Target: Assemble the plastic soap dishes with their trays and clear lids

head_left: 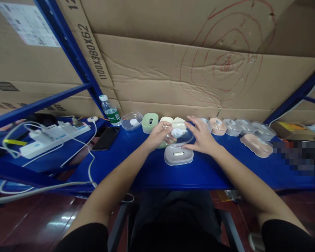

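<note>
Above the middle of the blue table, a clear plastic lid (187,137) with a white patterned label is held up between my hands. My left hand (160,134) pinches its left side, fingers bent around the edge beside the label. My right hand (201,136) spans its right side, thumb below and fingers above, in a wide curved grip. Just under the lid stands a pale greyish-lilac oval box (179,155) with a slot in its top. Pale cream boxes (167,120) and a partly hidden green piece sit behind my left hand.
A green box (149,122), a clear cover (131,121) and a water bottle (110,111) stand at back left, near a phone (106,138) and a power strip (55,138). Rightward are a peach box (217,126), several clear-lidded boxes (245,127) and a peach piece (257,145). Cardboard (152,70) backs the table.
</note>
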The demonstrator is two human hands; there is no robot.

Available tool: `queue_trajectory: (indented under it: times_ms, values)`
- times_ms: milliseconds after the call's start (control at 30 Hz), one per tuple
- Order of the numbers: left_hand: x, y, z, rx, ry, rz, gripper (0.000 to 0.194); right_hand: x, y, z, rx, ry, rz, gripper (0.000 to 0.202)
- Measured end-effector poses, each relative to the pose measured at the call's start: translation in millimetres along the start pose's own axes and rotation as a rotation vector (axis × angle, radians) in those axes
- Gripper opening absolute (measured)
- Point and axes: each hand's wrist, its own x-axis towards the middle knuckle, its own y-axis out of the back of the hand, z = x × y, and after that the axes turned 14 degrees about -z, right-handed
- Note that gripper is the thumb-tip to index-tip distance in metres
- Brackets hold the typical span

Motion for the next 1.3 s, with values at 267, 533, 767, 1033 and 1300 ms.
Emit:
queue_trajectory:
  times_ms: [267,533,767,1033,1300]
  values:
    - [-3,15.8,-5,0.122,0.118,-0.134,0.048,-7,-15,-15,0.119,0.015,-0.105,0.088]
    - [-9,35.1,-4,0.938,0.098,-0.046,0.043,-18,-10,-12,0.223,0.067,-0.405,0.079]
    - [-10,45.3,-16,1.147,0.193,-0.159,0.049,-19,-16,-11,0.212,0.076,-0.450,0.101]
    - [-13,39.3,-15,1.239,0.256,-0.162,0.052,-15,-22,-17,0.240,0.130,-0.452,0.086]
    - [-14,35.9,-18,1.294,0.257,-0.167,0.052,-16,-25,-4,0.311,0.087,-0.476,0.099]
